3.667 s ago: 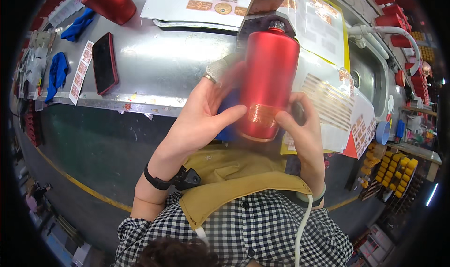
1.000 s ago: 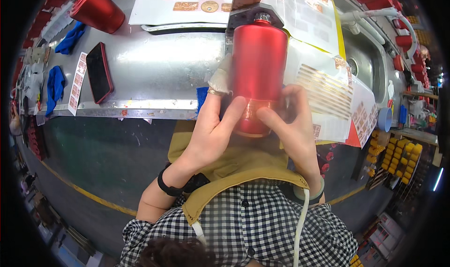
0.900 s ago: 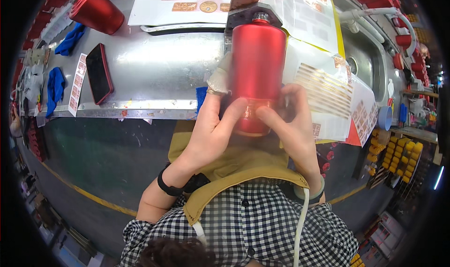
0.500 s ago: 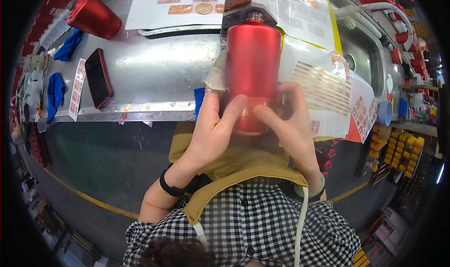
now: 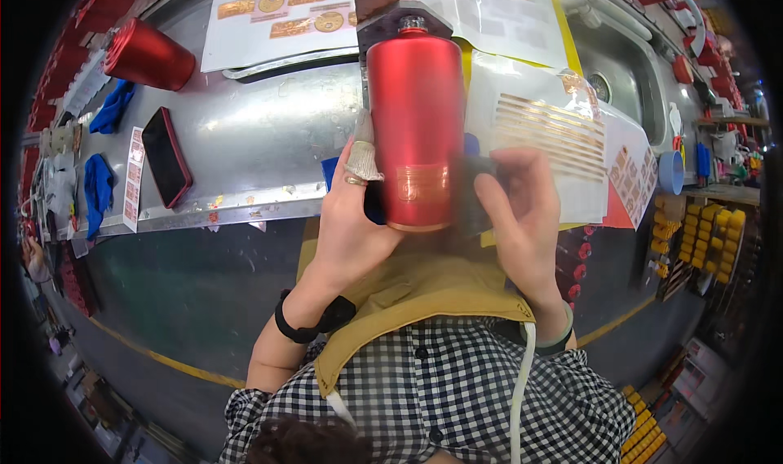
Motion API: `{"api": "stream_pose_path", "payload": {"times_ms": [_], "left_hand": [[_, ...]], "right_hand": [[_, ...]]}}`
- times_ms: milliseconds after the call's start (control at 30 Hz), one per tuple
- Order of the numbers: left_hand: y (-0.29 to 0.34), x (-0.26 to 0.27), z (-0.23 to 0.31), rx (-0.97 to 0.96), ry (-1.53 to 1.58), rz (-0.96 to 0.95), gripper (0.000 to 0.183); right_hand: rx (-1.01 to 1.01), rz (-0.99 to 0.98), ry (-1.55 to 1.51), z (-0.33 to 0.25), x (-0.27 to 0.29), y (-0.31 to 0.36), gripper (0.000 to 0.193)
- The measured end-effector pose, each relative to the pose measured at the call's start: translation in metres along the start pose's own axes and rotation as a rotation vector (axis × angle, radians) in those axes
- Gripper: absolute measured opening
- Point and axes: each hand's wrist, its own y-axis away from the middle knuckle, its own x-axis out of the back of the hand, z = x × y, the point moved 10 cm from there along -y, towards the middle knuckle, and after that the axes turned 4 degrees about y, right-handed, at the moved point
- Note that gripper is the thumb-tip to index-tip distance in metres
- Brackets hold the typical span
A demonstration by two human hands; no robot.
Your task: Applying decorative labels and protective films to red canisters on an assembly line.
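Note:
A shiny red bottle (image 5: 414, 105) lies in front of me with its threaded neck pointing away, against a dark metal fixture (image 5: 379, 25). Near its base, a copper-gold decal (image 5: 422, 184) sits on the side facing up. My left hand (image 5: 349, 236) is closed along the bottle's left side and lower end, a whitish fabric cover on one finger; some fingers are hidden beneath. Beside the bottle's lower right, my right hand (image 5: 526, 211) grips a dark, block-like pad (image 5: 473, 188), smeared by motion. Blue cloth (image 5: 329, 170) shows behind my left hand.
Sheets of gold decals (image 5: 285, 44) lie at the back, with more plastic-covered sheets (image 5: 538, 113) on the right. A phone (image 5: 166, 156), a decal strip (image 5: 133, 183), blue cloths (image 5: 99, 191) and a red container (image 5: 151, 54) stand left. A sink (image 5: 624, 64) is at right.
My thumbs have come off the decal, which now shows fully. The right hand has moved off to the right and now holds the dark pad. The view has shifted slightly.

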Motion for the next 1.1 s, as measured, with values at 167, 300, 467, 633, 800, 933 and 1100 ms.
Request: {"api": "stream_pose_path", "payload": {"times_ms": [167,300,467,633,800,933,1100], "left_hand": [[0.002,0.008,0.024,-0.099,-0.010,0.087,0.111],[0.010,0.009,0.017,-0.017,-0.038,0.112,0.110],[0.011,0.007,0.019,-0.010,-0.031,0.163,0.100],[0.015,0.015,0.032,-0.094,0.082,0.293,0.094],[0.013,0.012,0.042,-0.220,-0.199,0.194,0.101],[0.019,0.016,0.022,-0.131,-0.023,0.180,0.102],[0.017,0.011,0.006,-0.072,0.092,0.069,0.105]], "right_hand": [[0.129,0.080,0.211,-0.016,0.001,0.001,0.022],[0.189,0.116,0.301,-0.029,-0.003,-0.003,0.024],[0.207,0.092,0.269,-0.032,-0.017,-0.009,0.019],[0.559,0.158,0.396,-0.079,-0.009,-0.014,0.027],[1.135,-0.049,0.798,-0.083,-0.037,0.035,0.019],[0.985,-0.015,0.771,-0.088,-0.035,-0.005,0.026],[1.235,-0.016,0.792,-0.087,-0.042,0.015,0.022]]}}
